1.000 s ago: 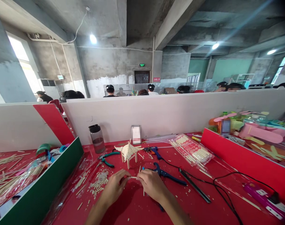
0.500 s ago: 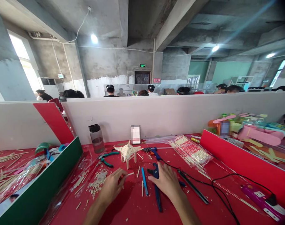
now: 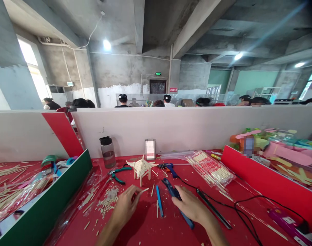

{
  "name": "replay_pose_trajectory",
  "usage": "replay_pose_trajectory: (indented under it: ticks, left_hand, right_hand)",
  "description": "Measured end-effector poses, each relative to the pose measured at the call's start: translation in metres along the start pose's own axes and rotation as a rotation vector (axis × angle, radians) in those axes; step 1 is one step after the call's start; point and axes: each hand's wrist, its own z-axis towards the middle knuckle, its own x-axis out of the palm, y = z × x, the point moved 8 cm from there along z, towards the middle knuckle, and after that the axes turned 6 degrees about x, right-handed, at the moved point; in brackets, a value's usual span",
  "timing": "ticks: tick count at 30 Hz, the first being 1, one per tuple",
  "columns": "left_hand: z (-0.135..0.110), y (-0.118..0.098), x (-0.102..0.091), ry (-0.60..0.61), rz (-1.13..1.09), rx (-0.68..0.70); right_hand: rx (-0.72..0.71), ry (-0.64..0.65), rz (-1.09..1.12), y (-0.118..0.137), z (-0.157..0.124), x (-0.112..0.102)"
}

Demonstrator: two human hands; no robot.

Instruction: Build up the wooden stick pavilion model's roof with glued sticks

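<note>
My left hand (image 3: 127,204) pinches a short wooden stick (image 3: 145,189) between thumb and fingers. Across the red tabletop from it, my right hand (image 3: 189,202) is closed around a blue hand cutter (image 3: 168,186), whose head points up and left and whose handle end shows below the hand. A blue pen-like stick (image 3: 159,202) lies between my hands, with thin wooden sticks beside it. Just beyond my left hand stands a small pavilion-like model (image 3: 142,168) of wooden sticks with a peaked roof and legs.
Green-handled pliers (image 3: 118,178) and wood scraps (image 3: 108,201) lie left. A blue glue gun (image 3: 170,168), packed sticks (image 3: 209,167), a dark bar (image 3: 213,209) and a purple power strip (image 3: 286,220) are right. A bottle (image 3: 107,153) and phone (image 3: 150,149) stand behind; low partitions enclose the table.
My right hand has closed around the cutter, which has turned so its handle end points further right. My left hand still holds the stick. The view has shifted slightly.
</note>
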Motion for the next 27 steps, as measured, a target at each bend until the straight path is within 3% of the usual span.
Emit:
replay_pose_trajectory:
  ticks: [3, 5, 7, 12, 18, 27]
  left_hand:
    - [0.0, -0.003, -0.004, -0.092, -0.065, -0.027]
    - [-0.002, -0.004, -0.005, -0.144, -0.096, -0.053]
    - [-0.003, -0.003, -0.005, -0.171, -0.114, -0.079]
    - [-0.005, -0.001, -0.005, -0.172, -0.123, -0.118]
    - [-0.003, 0.003, 0.001, -0.135, -0.021, -0.067]
    - [-0.003, 0.004, -0.007, -0.185, -0.046, -0.103]
  right_hand:
    - [-0.126, 0.212, 0.352, 0.021, -0.014, 0.008]
    - [-0.111, 0.342, 0.499, 0.032, -0.022, 0.023]
    - [-0.105, 0.386, 0.568, 0.042, -0.026, 0.037]
    - [-0.067, 0.417, 0.676, 0.051, -0.025, 0.062]
    - [-0.088, 0.387, 0.712, 0.055, -0.02, 0.08]
    - [-0.114, 0.368, 0.698, 0.062, -0.018, 0.085]
